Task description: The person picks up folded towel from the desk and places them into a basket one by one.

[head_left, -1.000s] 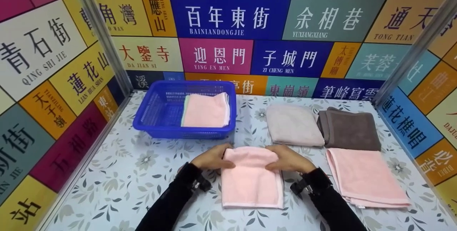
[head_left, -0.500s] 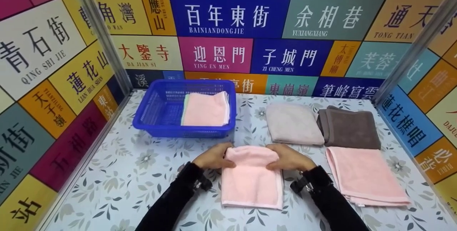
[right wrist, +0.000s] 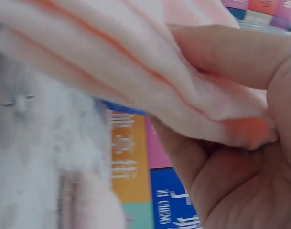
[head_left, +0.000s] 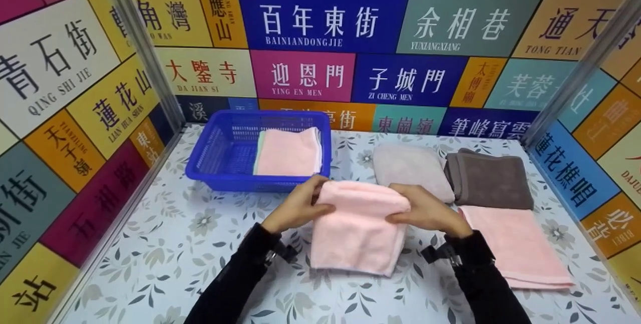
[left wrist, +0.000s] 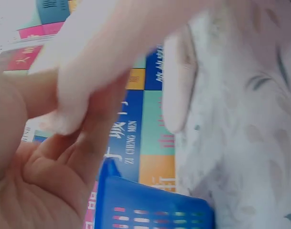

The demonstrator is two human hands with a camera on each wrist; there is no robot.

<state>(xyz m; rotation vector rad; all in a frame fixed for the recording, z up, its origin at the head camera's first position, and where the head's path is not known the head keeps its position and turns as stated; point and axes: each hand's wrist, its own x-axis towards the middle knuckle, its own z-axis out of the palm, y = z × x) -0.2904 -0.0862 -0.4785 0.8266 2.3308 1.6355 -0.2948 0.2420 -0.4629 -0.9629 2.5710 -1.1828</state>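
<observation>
A folded pink towel [head_left: 358,236] hangs between both hands, its far edge tilted up off the table. My left hand [head_left: 299,207] pinches its upper left corner, thumb on top and fingers beneath. At the upper right corner my right hand [head_left: 425,209] grips it the same way. In the right wrist view, several folded layers of the towel [right wrist: 135,71] lie between thumb and fingers. The left wrist view shows the left hand [left wrist: 54,167] with the pale, blurred towel [left wrist: 112,43] in its grasp.
Behind the left hand stands a blue plastic basket [head_left: 215,181] holding a folded pink towel [head_left: 288,153]. At the right lie a folded light grey towel [head_left: 410,169], a dark brown one [head_left: 493,181] and another pink one [head_left: 526,249]. Printed walls enclose the flower-patterned table [head_left: 165,244].
Both hands have raised the pink towel from the table and moved it slightly away from the body, toward the basket. The basket and the other towels have stayed put.
</observation>
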